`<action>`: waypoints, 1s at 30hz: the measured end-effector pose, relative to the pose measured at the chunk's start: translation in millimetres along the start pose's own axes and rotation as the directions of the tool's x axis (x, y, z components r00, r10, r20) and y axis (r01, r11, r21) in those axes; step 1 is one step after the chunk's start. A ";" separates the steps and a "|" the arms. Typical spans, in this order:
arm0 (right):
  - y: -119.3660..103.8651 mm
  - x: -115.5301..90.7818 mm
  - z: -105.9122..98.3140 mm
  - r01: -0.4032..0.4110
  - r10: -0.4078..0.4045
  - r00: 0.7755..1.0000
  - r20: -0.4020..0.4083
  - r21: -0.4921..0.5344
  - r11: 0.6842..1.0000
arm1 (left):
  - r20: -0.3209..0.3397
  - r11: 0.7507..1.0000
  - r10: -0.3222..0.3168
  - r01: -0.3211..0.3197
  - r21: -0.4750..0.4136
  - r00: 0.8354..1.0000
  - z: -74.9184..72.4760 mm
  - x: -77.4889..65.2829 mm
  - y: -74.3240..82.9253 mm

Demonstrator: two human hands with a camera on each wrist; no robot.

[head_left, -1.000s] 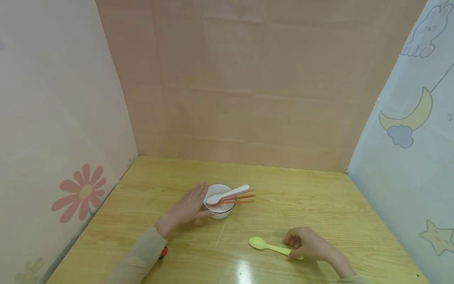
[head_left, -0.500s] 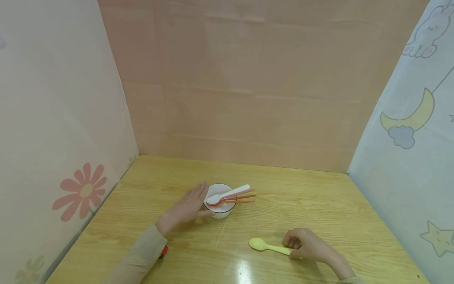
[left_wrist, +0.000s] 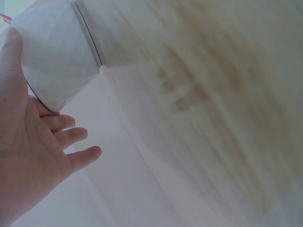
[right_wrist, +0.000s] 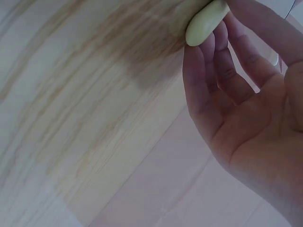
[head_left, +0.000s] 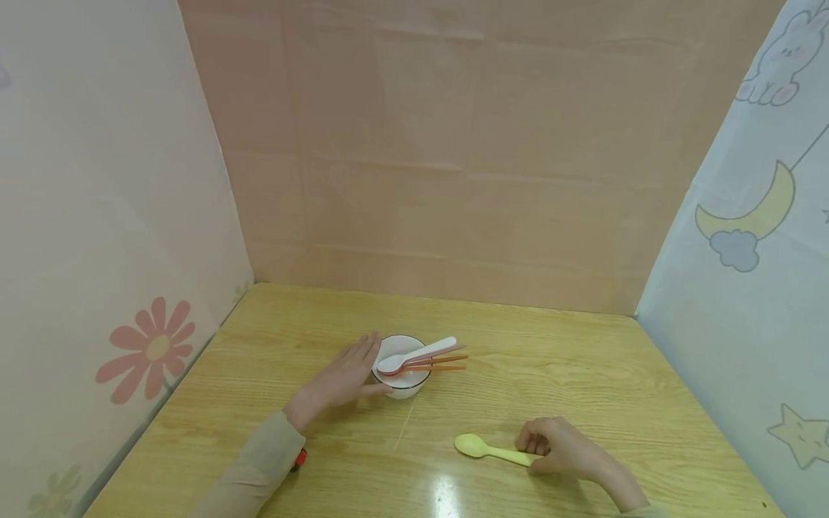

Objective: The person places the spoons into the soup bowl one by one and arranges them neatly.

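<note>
In the head view my left hand [head_left: 343, 378] lies against the left side of a white bowl [head_left: 403, 393] with a dark rim, fingers extended and thumb along its near side. The left wrist view shows the bowl [left_wrist: 57, 56] beside the thumb, fingers reaching past it. Inside the bowl lean a white spoon [head_left: 424, 351], a pink utensil partly hidden under it, and two thin orange sticks [head_left: 447, 367]. My right hand [head_left: 563, 447] pinches the handle end of a yellow spoon [head_left: 470, 445] that points left. In the right wrist view the yellow handle end [right_wrist: 206, 23] sits between thumb and fingers.
A wooden table [head_left: 583, 367] carries everything. A tan backdrop [head_left: 453, 180] rises behind it, with printed white sheets at the left [head_left: 116, 180] and right [head_left: 725, 324]. A small red thing [head_left: 300, 459] shows beside the left sleeve.
The right hand has shifted very slightly, covering a little more of the yellow spoon's handle end. The left hand and the bowl look still.
</note>
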State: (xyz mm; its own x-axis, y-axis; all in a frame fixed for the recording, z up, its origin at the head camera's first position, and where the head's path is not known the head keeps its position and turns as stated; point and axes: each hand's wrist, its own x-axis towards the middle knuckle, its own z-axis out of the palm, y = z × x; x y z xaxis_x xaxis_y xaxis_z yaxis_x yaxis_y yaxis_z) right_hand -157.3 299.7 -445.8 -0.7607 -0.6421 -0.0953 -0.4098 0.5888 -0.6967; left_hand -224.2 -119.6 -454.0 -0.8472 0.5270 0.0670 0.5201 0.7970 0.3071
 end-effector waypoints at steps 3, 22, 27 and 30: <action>0.9 -0.3 1.0 0.002 -0.002 1.000 -0.002 0.001 1.000 | 0.007 1.000 -0.005 0.005 0.001 1.000 0.0 0.0 0.1; -8.2 4.7 -1.9 -0.006 0.003 1.000 -0.023 -0.141 0.990 | 0.009 1.000 -0.012 0.012 -0.009 1.000 0.4 -1.5 0.1; -9.0 6.7 -7.6 -0.012 0.007 0.999 -0.033 -0.178 0.984 | 0.011 1.000 -0.017 0.017 -0.006 1.000 0.6 -0.4 0.1; -9.6 7.4 -11.5 -0.011 0.004 0.999 -0.042 -0.186 0.983 | 0.008 1.000 -0.016 0.016 -0.002 1.000 0.6 0.9 0.0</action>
State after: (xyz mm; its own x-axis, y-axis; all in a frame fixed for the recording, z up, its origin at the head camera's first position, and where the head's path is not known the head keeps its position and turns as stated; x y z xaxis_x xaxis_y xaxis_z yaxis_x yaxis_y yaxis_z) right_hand -164.8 294.9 -431.6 -0.7827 -0.6187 -0.0678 -0.4874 0.6771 -0.5514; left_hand -225.0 -118.9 -454.5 -0.8544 0.5167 0.0545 0.5063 0.8045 0.3104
